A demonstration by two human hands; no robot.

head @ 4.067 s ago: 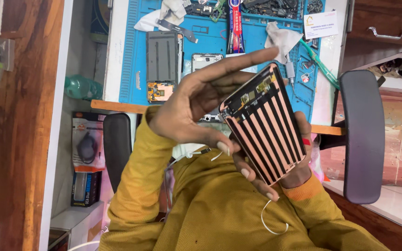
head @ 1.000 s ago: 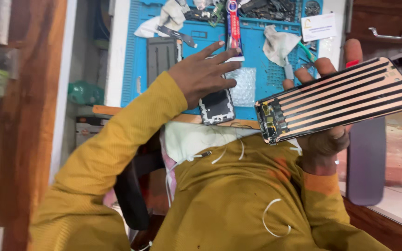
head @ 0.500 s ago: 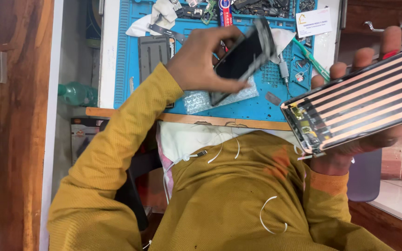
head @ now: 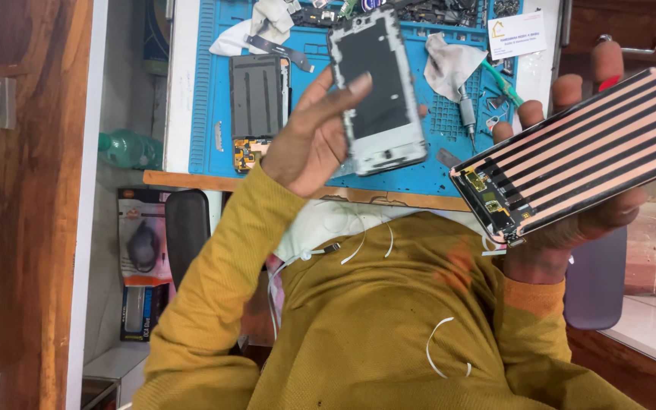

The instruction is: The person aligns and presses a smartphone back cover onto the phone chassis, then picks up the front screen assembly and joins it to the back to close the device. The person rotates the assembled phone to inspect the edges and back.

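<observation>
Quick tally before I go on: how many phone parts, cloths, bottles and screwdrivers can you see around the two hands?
Phone parts: 3 – striped panel in right hand, white frame in left hand, dark panel on blue mat
Cloths: 2
Bottles: 1
Screwdrivers: 1
Total: 7

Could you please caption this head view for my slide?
Left hand lifts a phone frame; right hand holds a copper-striped panel.

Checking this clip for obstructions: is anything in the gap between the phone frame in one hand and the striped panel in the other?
Nothing visible. The left hand holds the phone frame, the right hand the striped panel; only the blue mat lies behind.
</observation>
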